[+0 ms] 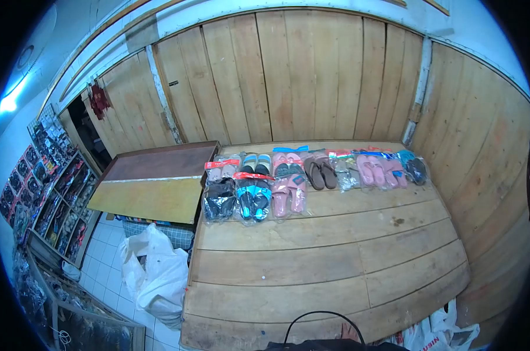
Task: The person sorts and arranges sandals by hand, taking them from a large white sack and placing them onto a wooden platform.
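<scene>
Neither of my hands can be made out. At the bottom edge, a small patch of bare skin point(350, 332) shows beside my dark clothing point(329, 345); it looks like toes, but most of it is hidden. A thin black cable point(320, 312) arches over the clothing. Across the wooden platform point(288, 263), wrapped footwear lies in two rows toward the back: black sandals point(220, 199), blue-and-black slippers point(254, 199), pink slides point(289, 196), brown flip-flops point(321, 174), pink sandals point(377, 171) and a dark blue pair point(416, 169).
Left of the platform stand a brown-and-yellow board point(151, 190) and a full white sack point(156, 275) on the tiled floor. Shelves of goods point(66, 205) line the left wall. White plastic bags point(440, 333) sit at the lower right. Wooden walls point(311, 76) enclose the back and right.
</scene>
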{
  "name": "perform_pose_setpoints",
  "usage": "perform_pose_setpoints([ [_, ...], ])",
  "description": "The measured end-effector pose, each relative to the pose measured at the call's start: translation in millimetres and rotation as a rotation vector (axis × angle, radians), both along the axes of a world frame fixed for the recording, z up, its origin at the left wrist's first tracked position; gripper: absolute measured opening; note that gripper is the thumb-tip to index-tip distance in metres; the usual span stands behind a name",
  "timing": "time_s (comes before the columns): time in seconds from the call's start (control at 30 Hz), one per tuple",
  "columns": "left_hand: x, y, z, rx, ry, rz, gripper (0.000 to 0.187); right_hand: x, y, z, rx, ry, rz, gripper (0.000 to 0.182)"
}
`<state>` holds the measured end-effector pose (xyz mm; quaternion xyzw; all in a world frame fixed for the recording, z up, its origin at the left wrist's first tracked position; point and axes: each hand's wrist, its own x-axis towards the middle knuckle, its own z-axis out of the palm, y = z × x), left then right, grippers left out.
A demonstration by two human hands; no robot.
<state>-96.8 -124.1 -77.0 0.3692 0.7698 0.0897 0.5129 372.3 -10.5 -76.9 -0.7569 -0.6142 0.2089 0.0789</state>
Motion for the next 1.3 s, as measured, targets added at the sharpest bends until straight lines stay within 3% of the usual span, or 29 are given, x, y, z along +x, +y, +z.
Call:
perform_pose_setpoints([
  [0.1, 8, 6, 7, 0.034, -0.003, 0.014, 0.039, 3, -1, -4, 0.096, 0.017, -0.010, 0.067],
  [0.17, 19, 9, 9, 0.065, -0.013, -0.002, 0.038, 5, -2, -6, 0.194, 0.092, -0.083, 0.047],
  [0.2, 27, 9, 10, 0.074, -0.018, -0.014, 0.038, 15, 0, -5, 0.196, 0.090, -0.104, 0.047],
  [0.27, 46, 8, 12, 0.088, -0.029, -0.047, 0.037, 36, -10, 3, 0.104, 0.427, -0.062, 0.030],
  [0.37, 83, 6, 13, 0.100, -0.054, -0.120, 0.035, 71, -49, 22, 0.130, 0.520, -0.078, 0.024],
  [0.7, 248, 18, 14, 0.049, -0.128, -0.445, 0.031, 245, -262, -38, -0.177, 0.504, -0.558, 0.026],
  [0.93, 351, 39, 25, 0.003, -0.170, -0.693, 0.028, 296, -393, -44, -0.200, 0.599, -1.001, 0.027],
  [1.3, 453, 82, 10, -0.128, -0.341, -0.901, 0.025, 298, -440, -56, -0.136, 0.838, -1.368, 0.029],
])
